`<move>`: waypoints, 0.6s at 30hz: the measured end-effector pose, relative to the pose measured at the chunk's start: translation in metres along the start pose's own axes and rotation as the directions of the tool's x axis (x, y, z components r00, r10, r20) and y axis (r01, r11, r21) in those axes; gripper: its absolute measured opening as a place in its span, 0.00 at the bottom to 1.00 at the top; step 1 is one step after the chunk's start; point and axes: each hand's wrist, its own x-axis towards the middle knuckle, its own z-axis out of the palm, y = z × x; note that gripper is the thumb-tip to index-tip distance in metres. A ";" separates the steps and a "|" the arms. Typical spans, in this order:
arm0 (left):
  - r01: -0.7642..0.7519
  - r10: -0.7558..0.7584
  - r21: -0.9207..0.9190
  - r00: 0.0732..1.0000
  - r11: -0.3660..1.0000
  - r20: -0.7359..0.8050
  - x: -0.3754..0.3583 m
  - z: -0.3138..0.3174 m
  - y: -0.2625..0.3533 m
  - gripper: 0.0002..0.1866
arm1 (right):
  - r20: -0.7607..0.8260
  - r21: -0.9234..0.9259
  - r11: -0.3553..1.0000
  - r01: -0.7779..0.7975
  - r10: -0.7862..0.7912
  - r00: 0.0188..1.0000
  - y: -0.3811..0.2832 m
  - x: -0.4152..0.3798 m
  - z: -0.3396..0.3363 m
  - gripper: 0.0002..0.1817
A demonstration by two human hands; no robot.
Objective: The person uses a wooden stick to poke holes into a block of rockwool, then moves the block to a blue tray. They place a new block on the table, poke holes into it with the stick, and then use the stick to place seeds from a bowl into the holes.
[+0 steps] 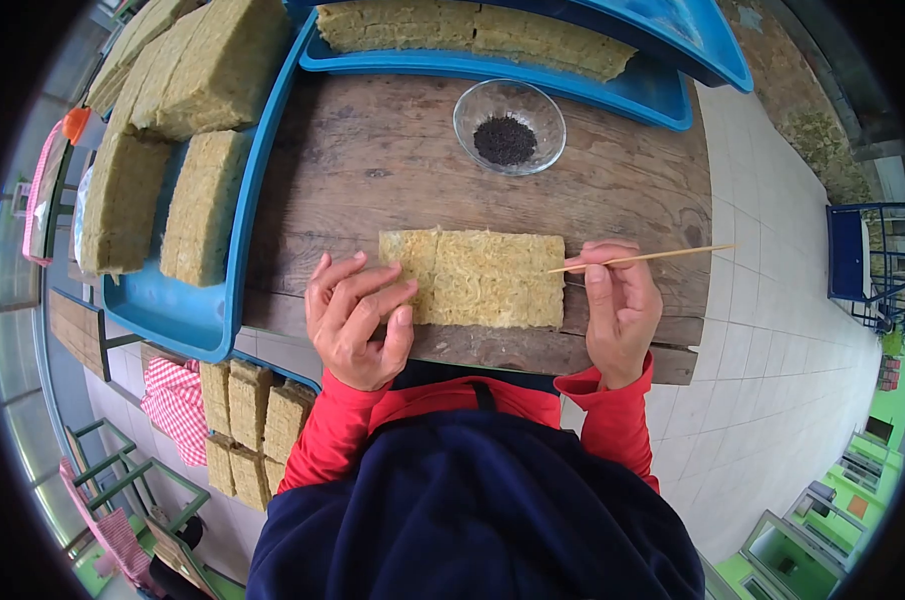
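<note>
A yellowish, fibrous rockwool slab [493, 285] lies flat on the wooden table in front of me, scored by a line near its left end. My left hand [361, 315] is open, its fingers apart and the fingertips at the slab's left end. Pinched in my right hand [621, 305] is a thin wooden skewer [663, 257]. Its tip points left, over the slab's right edge, while the other end sticks out to the right. Beyond the slab stands a glass bowl [538, 100] with small dark seeds [505, 140] in it.
On the left a blue tray [188, 315] holds several rockwool blocks [208, 205]. Another blue tray [663, 105] with a long slab [473, 28] lies at the table's [373, 150] far edge, a further one overlapping it. More blocks [245, 400] are low on the left.
</note>
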 end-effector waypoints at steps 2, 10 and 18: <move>0.011 -0.011 0.006 1.000 1.000 0.012 0.000 0.000 0.000 0.06 | 0.032 -0.005 1.000 0.013 -0.013 0.999 -0.003 0.001 0.002 0.04; 0.022 -0.023 0.041 0.999 0.999 0.042 0.002 0.000 0.002 0.04 | 0.061 -0.074 0.997 0.015 -0.010 0.998 -0.005 0.001 0.002 0.04; 0.021 -0.022 0.038 0.999 0.999 0.040 0.002 0.001 0.002 0.04 | 0.047 -0.053 0.999 0.010 -0.007 0.999 -0.006 0.001 0.001 0.04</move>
